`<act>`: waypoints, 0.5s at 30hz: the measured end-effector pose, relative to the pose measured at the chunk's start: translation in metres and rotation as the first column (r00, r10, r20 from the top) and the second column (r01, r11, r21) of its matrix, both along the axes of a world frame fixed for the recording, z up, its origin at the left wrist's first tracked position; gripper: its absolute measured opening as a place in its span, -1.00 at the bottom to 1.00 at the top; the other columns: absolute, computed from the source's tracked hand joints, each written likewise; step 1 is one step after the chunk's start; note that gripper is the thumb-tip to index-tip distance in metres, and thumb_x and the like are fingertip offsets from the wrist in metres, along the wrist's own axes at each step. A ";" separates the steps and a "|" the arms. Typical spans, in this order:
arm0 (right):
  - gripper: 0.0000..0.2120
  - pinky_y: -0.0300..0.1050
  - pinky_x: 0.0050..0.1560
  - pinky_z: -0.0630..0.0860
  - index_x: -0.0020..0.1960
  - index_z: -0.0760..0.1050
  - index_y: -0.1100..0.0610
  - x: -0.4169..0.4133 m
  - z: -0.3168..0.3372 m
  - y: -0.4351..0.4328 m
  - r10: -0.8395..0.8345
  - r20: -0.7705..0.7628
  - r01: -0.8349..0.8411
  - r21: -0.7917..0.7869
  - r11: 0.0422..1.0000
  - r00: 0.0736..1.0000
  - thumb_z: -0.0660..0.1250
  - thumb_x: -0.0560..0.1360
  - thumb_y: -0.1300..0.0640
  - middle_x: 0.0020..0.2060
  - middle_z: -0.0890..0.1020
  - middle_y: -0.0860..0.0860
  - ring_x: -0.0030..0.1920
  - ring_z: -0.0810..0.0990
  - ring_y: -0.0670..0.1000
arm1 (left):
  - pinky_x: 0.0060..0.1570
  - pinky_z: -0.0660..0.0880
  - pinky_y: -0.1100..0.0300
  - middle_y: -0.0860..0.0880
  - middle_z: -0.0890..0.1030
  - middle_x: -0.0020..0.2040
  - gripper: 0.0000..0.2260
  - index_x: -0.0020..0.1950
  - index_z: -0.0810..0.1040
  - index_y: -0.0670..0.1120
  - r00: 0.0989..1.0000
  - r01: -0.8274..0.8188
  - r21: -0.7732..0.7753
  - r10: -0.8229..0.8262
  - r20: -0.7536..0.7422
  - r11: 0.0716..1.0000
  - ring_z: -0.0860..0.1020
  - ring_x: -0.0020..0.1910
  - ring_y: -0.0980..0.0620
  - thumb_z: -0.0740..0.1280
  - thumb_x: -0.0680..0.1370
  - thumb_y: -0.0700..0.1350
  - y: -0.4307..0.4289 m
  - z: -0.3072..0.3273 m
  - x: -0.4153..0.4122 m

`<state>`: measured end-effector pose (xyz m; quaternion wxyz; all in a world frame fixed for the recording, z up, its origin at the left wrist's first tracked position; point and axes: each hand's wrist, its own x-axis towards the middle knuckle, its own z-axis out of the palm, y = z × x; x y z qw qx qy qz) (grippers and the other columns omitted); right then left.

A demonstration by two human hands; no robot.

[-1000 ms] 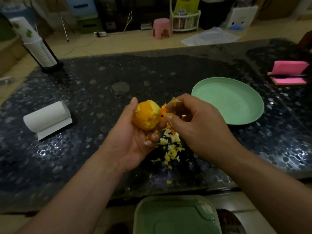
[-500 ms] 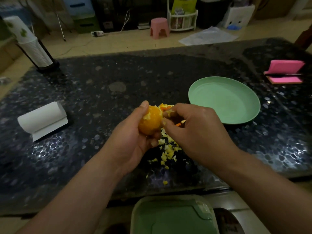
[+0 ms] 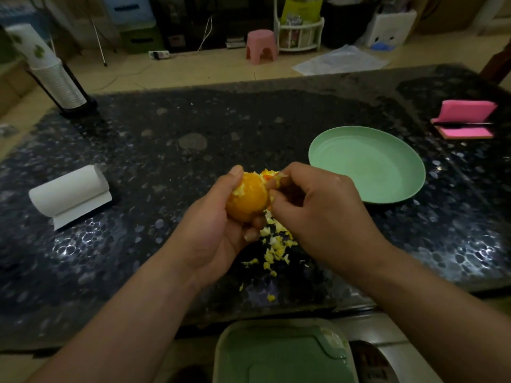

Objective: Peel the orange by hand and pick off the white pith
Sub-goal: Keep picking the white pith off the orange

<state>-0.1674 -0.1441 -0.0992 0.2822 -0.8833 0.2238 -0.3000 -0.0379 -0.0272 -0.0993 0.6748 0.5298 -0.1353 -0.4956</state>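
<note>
Green bin lid point(image 3: 282, 355): nearest, below the orange, on the near side of the table's edge and cut off by the bottom of the view.
Peel and pith scraps point(image 3: 273, 250): strewn on the table under the orange, trailing toward the near edge and stopping short of it.
Left hand point(image 3: 218, 233): cups the orange from below and left, fingers curled round it, thumb tip on its top.
Orange point(image 3: 249, 200): held above the dark pebbled table point(image 3: 166, 139), mostly peeled, with pale pith patches on top.
Right hand point(image 3: 323, 217): just right of the orange, fingers curled, thumb and forefinger pinching at its upper right. What sits between them is too small to tell.
Paper roll point(image 3: 69, 194): well left of the orange, on its side, a broad stretch of tabletop between.
Green plate point(image 3: 367, 164): right of and beyond the orange, near the right knuckles but apart.
Pink pad point(image 3: 464, 120): far right of the orange, close to the table's right edge.
Cup stack point(image 3: 55, 76): far left beyond the orange, at the far left corner.
Pink stool point(image 3: 261, 47): straight beyond the orange, on the floor past the far edge.
</note>
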 end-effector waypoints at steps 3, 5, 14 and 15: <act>-0.94 -0.43 -0.21 0.44 0.02 0.66 0.00 -0.003 0.003 0.000 0.059 -0.003 -0.059 0.112 0.992 0.998 0.49 0.55 0.11 -0.26 0.61 -0.21 -0.19 0.60 -0.23 | -0.44 0.40 0.24 -0.18 0.58 0.07 -0.65 0.22 0.56 -0.12 1.000 -0.008 -0.006 0.008 0.012 1.000 0.49 -0.28 0.02 0.27 0.69 0.15 0.001 0.000 0.003; -0.94 -0.48 -0.19 0.43 0.03 0.67 0.01 -0.003 0.002 -0.001 0.054 -0.001 -0.053 0.158 0.986 0.999 0.50 0.56 0.10 -0.25 0.63 -0.22 -0.18 0.61 -0.27 | -0.44 0.40 0.24 -0.18 0.57 0.05 -0.65 0.22 0.56 -0.12 0.999 -0.006 -0.004 0.006 0.034 1.000 0.49 -0.28 0.01 0.27 0.69 0.14 0.000 0.000 0.003; -0.76 -0.28 -0.43 0.35 -0.27 0.58 0.15 -0.001 -0.001 -0.002 -0.001 -0.038 0.014 0.345 0.939 0.999 0.47 0.54 0.11 -0.36 0.61 0.05 -0.44 0.43 -0.13 | -0.33 0.46 0.12 -0.17 0.61 0.03 -0.64 0.17 0.55 -0.06 0.937 -0.116 -0.007 0.111 0.332 0.993 0.53 -0.17 -0.04 0.33 0.60 0.21 -0.004 -0.009 -0.006; -0.76 -0.25 -0.43 0.36 -0.27 0.57 0.15 -0.001 0.000 -0.002 -0.001 -0.030 0.012 0.363 0.932 1.000 0.47 0.54 0.12 -0.37 0.61 0.07 -0.44 0.41 -0.13 | -0.32 0.46 0.13 -0.15 0.62 0.02 -0.64 0.16 0.55 -0.04 0.929 -0.113 -0.002 0.106 0.353 0.994 0.53 -0.17 -0.04 0.32 0.57 0.23 -0.004 -0.009 -0.007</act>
